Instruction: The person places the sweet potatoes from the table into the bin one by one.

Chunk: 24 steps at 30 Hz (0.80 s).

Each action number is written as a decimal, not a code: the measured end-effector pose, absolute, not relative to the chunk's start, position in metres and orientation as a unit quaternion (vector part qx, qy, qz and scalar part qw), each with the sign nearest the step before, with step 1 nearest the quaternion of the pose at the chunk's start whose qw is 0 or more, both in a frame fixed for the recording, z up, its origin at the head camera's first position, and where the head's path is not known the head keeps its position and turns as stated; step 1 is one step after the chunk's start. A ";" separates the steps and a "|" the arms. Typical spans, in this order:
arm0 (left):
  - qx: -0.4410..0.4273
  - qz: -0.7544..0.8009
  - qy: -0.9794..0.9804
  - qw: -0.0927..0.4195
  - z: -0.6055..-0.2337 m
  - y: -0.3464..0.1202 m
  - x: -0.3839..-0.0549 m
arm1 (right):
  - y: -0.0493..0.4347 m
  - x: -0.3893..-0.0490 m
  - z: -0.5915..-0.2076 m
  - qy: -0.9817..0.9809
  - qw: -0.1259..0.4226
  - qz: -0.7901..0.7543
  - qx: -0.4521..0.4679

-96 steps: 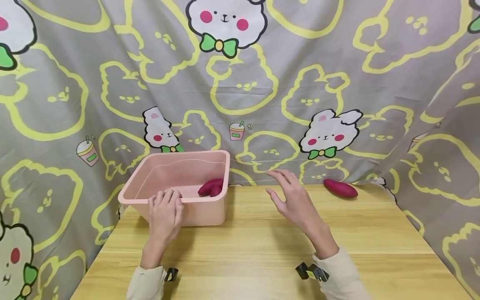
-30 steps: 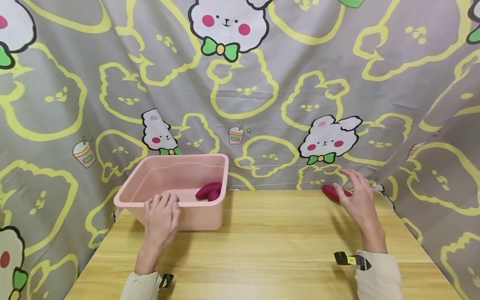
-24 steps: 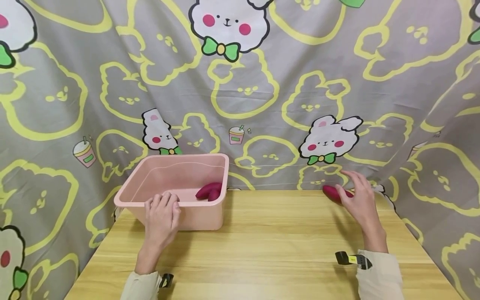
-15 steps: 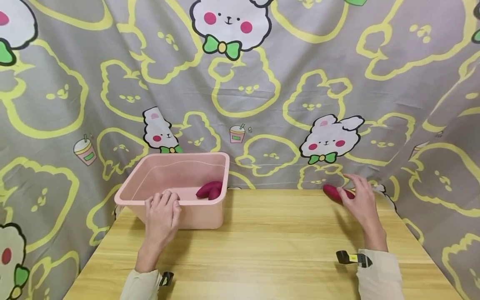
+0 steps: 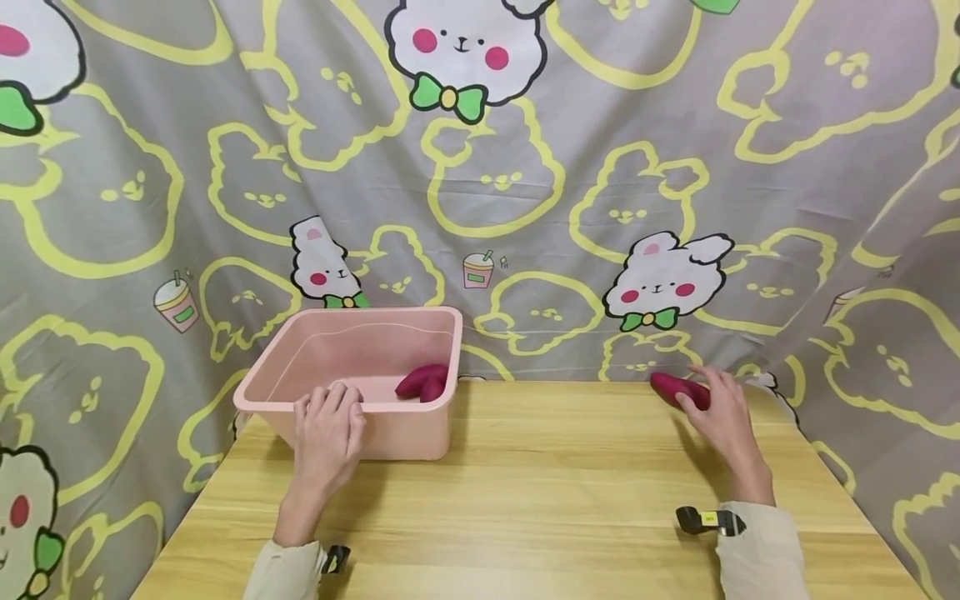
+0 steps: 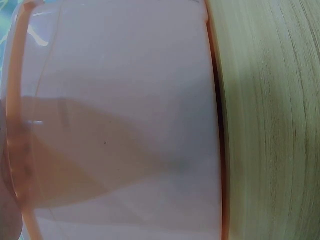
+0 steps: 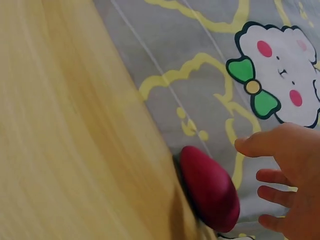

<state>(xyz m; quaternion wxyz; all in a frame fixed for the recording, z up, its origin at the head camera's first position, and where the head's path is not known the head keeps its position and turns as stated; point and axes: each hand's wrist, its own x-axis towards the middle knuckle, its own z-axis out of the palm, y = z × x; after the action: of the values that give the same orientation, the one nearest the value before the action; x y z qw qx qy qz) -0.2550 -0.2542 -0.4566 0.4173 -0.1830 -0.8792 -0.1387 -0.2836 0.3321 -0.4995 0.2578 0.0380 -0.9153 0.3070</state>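
Observation:
My left hand [image 5: 324, 433] grips the front rim of a pink plastic bin [image 5: 408, 433], fingers hooked over the edge. The left wrist view is filled by the bin's wall [image 6: 125, 125], with a sliver of the hand [image 6: 9, 205] at the left. Inside the bin's right end lie purple-red sweet potatoes [image 5: 420, 382], partly behind the rim. Another sweet potato [image 5: 667, 387] lies at the table's back right. My right hand [image 5: 723, 417] is over its right end, thumb on the near side, fingers beyond. In the right wrist view the hand [image 7: 295, 185] is spread beside this sweet potato [image 7: 210, 190].
The light wood table [image 5: 540, 500] stretches between the bin and the right hand. A grey curtain [image 5: 525, 208] with yellow rabbit outlines hangs right along the back edge and closes in both sides. Small black straps with devices sit at both wrists.
My right hand has travelled from mid-table to the sweet potato at the right, and its fingers have lowered over it. The left hand has stayed on the bin's rim.

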 end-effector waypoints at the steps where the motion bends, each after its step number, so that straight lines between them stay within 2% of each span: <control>1: -0.183 -0.139 -0.879 0.419 -0.457 -0.254 -0.255 | 0.333 -0.284 -0.501 -0.917 0.254 0.307 0.036; 14: -0.183 -0.138 -0.879 0.419 -0.458 -0.254 -0.253 | 0.337 -0.287 -0.521 -0.929 0.202 0.310 0.015; 24: -0.181 -0.141 -0.879 0.417 -0.457 -0.254 -0.254 | 0.337 -0.291 -0.526 -0.930 0.192 0.314 -0.005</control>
<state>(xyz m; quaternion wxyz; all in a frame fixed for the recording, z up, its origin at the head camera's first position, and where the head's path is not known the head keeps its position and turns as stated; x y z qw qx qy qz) -0.2543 -0.2541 -0.4573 0.4175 -0.1807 -0.8793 -0.1408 -0.2909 0.3368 -0.5263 0.1923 -0.0045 -0.9299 0.3136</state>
